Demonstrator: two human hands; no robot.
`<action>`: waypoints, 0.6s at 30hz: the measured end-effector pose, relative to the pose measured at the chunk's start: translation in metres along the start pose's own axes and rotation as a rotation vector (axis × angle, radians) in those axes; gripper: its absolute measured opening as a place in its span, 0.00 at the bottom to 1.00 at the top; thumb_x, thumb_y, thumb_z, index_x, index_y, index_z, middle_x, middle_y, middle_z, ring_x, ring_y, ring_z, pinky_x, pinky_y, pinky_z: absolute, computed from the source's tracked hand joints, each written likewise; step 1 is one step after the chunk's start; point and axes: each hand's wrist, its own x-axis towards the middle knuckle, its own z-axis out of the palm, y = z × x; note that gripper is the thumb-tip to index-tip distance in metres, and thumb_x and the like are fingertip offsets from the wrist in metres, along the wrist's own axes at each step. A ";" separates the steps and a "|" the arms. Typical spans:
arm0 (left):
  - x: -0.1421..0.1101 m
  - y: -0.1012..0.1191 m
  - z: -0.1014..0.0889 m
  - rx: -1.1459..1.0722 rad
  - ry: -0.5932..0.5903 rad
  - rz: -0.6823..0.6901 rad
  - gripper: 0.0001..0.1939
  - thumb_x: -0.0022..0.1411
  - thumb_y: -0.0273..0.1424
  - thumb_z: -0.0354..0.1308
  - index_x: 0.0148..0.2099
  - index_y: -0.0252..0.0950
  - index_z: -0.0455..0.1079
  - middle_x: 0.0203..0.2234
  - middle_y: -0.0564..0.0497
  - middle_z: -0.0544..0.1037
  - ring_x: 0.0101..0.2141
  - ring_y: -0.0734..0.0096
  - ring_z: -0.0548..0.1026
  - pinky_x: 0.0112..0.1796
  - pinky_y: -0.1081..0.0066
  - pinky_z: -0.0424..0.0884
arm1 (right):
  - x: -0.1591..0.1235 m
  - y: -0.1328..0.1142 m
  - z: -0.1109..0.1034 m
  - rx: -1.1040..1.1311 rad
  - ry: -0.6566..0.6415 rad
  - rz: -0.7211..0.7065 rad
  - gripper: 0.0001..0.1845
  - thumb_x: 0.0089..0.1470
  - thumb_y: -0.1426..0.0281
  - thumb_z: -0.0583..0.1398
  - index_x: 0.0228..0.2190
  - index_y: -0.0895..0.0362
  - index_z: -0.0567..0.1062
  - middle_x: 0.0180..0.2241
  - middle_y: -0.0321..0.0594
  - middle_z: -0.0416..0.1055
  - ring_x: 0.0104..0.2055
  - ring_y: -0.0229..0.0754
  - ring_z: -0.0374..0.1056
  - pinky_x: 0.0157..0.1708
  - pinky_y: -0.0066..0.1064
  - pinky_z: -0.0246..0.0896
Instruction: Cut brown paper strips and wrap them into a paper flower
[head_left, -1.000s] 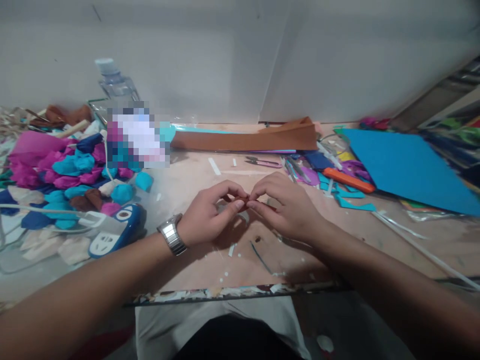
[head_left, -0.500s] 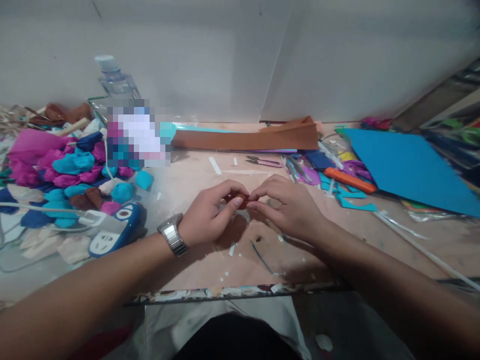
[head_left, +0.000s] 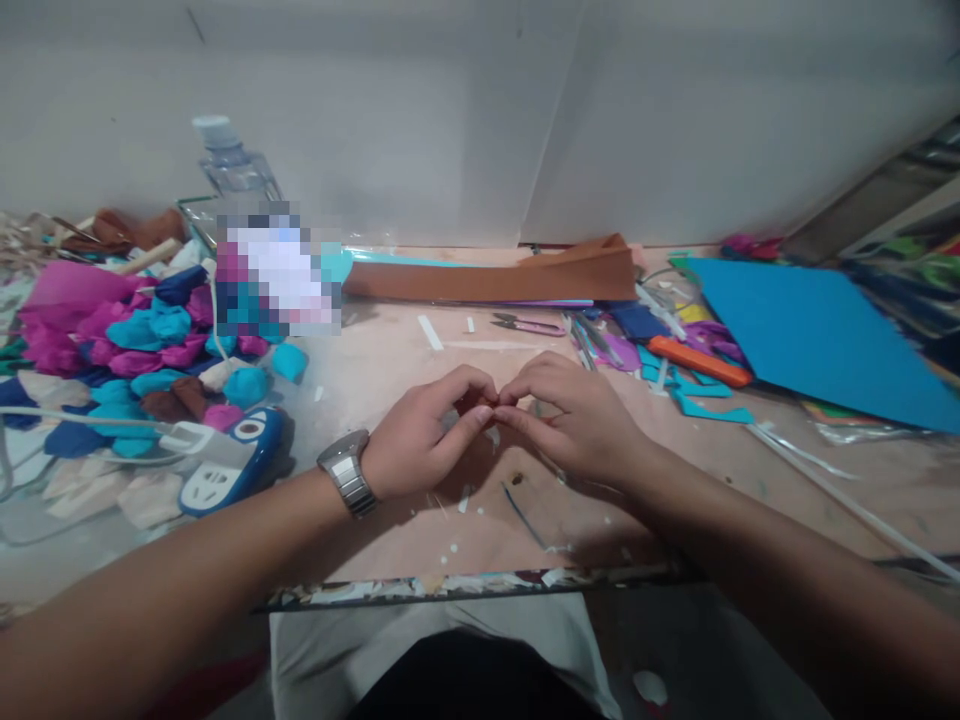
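Brown scrap (head_left: 492, 404), mostly hidden, pinched above the worktop (head_left: 390, 362)
Left hand (head_left: 420, 430) and right hand (head_left: 574, 415) meet at bent fingers, narrowed on it; both forearms slant over the worktop's near edge.

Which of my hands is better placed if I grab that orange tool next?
Your right hand, most likely. It's nearer the orange tool, which lies farther to the right; your left hand would have to reach past the right.
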 end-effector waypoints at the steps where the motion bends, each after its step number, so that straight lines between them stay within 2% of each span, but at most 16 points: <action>1: 0.000 0.000 0.000 -0.007 0.003 -0.003 0.08 0.76 0.36 0.53 0.51 0.39 0.68 0.41 0.51 0.78 0.40 0.68 0.76 0.43 0.68 0.70 | 0.000 0.000 0.000 0.007 -0.003 0.000 0.03 0.63 0.69 0.67 0.36 0.54 0.79 0.34 0.38 0.78 0.40 0.46 0.72 0.43 0.38 0.64; 12: -0.003 0.001 0.003 -0.107 -0.028 -0.041 0.10 0.78 0.38 0.46 0.50 0.39 0.65 0.40 0.49 0.74 0.38 0.68 0.73 0.42 0.66 0.69 | 0.003 -0.004 -0.001 0.013 0.002 -0.028 0.04 0.64 0.68 0.65 0.36 0.53 0.78 0.33 0.38 0.78 0.41 0.47 0.70 0.46 0.41 0.62; 15: -0.003 0.002 0.003 -0.125 -0.031 -0.044 0.10 0.78 0.39 0.47 0.51 0.39 0.65 0.41 0.49 0.74 0.40 0.67 0.73 0.44 0.65 0.70 | 0.003 -0.003 0.000 0.017 0.017 -0.027 0.03 0.64 0.69 0.66 0.35 0.53 0.77 0.33 0.39 0.77 0.40 0.47 0.70 0.46 0.41 0.62; 18: -0.004 0.001 0.004 -0.156 -0.036 -0.042 0.12 0.76 0.38 0.51 0.57 0.40 0.62 0.46 0.46 0.75 0.44 0.64 0.75 0.47 0.62 0.71 | 0.003 -0.001 0.000 0.021 0.030 -0.016 0.04 0.63 0.68 0.67 0.36 0.54 0.78 0.33 0.39 0.77 0.41 0.47 0.69 0.46 0.41 0.62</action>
